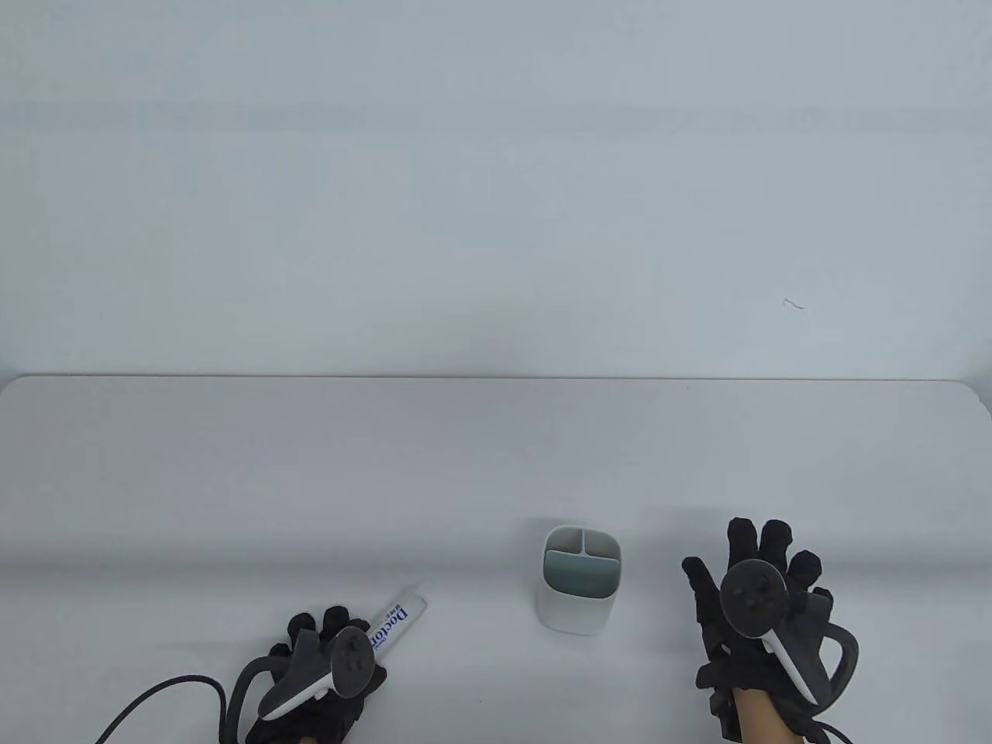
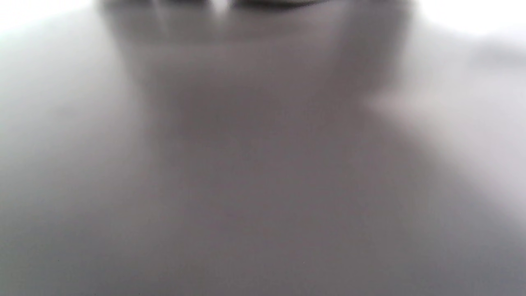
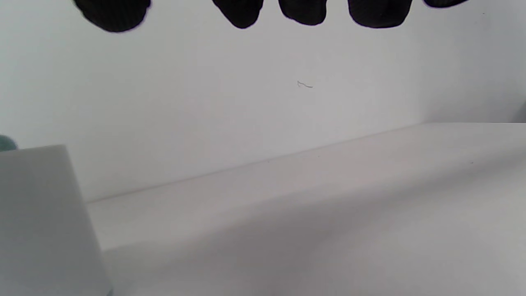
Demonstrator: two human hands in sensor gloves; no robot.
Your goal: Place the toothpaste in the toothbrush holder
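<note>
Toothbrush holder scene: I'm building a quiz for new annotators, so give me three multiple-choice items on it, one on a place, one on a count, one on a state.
1. Where does the toothbrush holder stand?
A. Between the two hands
B. Left of the left hand
C. At the table's far edge

2. How many compartments does the holder show from above?
A. One
B. Three
C. Five

3. What state is the right hand in?
A. Gripping the holder
C. Holding the toothpaste
B. Fingers spread, holding nothing

Key: 1 A, the table view shows the holder on the table with the left hand on one side and the right hand on the other. 2 B, two small sections sit behind one large one. 3 B, its fingers are splayed apart from the holder, while the toothpaste lies under the left hand.
</note>
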